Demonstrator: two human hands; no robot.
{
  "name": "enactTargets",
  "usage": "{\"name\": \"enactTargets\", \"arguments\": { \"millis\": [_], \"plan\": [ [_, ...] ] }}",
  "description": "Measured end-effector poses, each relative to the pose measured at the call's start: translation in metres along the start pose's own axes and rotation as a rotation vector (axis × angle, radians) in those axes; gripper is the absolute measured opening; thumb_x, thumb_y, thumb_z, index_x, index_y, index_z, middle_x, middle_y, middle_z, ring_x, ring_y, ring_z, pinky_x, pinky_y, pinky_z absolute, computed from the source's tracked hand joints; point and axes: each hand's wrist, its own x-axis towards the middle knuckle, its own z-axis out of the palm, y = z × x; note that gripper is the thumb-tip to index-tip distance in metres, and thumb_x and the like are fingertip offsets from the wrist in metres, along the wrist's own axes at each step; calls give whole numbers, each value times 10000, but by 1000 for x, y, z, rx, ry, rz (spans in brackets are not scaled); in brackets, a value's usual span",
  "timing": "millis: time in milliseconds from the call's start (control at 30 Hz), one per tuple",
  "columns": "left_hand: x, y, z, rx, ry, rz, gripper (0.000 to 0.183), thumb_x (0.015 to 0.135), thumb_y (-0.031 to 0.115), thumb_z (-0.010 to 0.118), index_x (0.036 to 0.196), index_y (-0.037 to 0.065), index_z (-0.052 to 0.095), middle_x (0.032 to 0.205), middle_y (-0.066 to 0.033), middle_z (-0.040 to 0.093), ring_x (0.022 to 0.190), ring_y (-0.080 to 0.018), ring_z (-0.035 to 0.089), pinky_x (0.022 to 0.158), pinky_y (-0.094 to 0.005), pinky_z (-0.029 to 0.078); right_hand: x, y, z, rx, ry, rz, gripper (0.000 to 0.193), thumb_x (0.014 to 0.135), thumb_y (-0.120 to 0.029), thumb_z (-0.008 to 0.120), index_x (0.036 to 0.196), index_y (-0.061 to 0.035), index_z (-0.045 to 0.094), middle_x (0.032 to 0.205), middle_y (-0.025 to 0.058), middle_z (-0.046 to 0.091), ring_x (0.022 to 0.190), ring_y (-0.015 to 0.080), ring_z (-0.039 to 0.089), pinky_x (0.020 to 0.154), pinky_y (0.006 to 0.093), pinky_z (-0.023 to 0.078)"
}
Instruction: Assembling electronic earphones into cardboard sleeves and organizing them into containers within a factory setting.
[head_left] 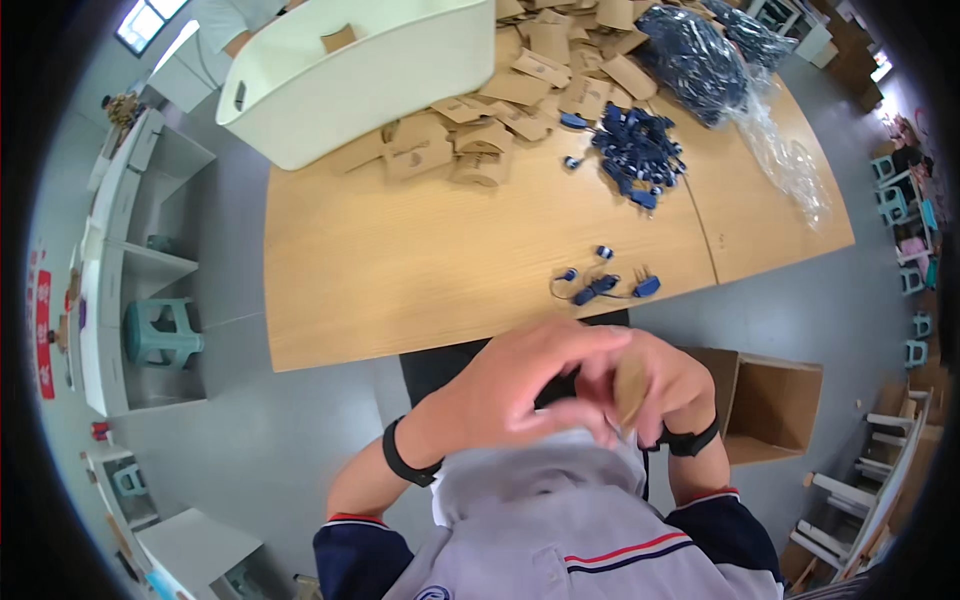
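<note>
Close in front of my body, my right hand (672, 378) is closed on a small brown cardboard box (630, 386), seen nearly edge-on and blurred. My left hand (535, 378) is beside it, its thumb and forefinger spread wide apart near the box's two ends. Whether they touch the box I cannot tell. On the table's near edge beyond my hands lies a dark blue cabled charger with a plug (647, 287), a bundled cord (596, 290) and small connector ends (604, 252).
A heap of dark blue chargers (640, 150) and plastic-bagged ones (695, 60) lie at the far right of the wooden table (430, 260). Many flat brown boxes (415, 150) lie beside a white tub (370, 95). An open carton (775, 405) stands on the floor at right. Another person's arm (238, 42) shows behind the tub.
</note>
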Motion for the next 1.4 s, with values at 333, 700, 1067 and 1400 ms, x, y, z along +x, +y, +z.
{"name": "enactTargets", "arguments": {
  "millis": [333, 700, 1067, 1400],
  "plan": [
    [15, 35, -54, 370, 59, 179, 747, 622, 205, 871, 1237, 34, 483, 1189, -134, 602, 1079, -326, 610, 936, -434, 470, 17, 12, 17, -219, 296, -351, 641, 754, -420, 784, 1215, -39, 551, 1192, 104, 579, 1098, 188, 527, 925, 333, 422],
    [110, 14, -216, 1118, 461, 36, 642, 843, 249, 695, 1354, 4, 391, 1360, -155, 439, 1322, -244, 387, 1076, -370, 329, -19, -10, -46, -1502, 896, -240, 189, 731, -22, 719, 913, -30, 668, 1055, 96, 599, 967, 296, 548, 830, 380, 456],
    [32, -53, 27, 950, -40, -135, 286, 792, 105, 695, 1058, 57, 600, 1237, -103, 536, 1192, -318, 449, 1011, -442, 330, -23, 3, -37, -1763, 858, -259, 211, 725, -61, 749, 878, -48, 604, 1041, 89, 576, 962, 303, 529, 806, 396, 444],
    [29, -35, 23, 468, 291, -279, 258, 837, 45, 672, 1082, 31, 593, 1037, -119, 625, 1007, -277, 591, 898, -371, 437, -1, -16, 2, -681, 1180, -804, 211, 772, 125, 672, 937, 22, 590, 872, 64, 570, 762, 108, 551, 659, 217, 449]
  ]
}}
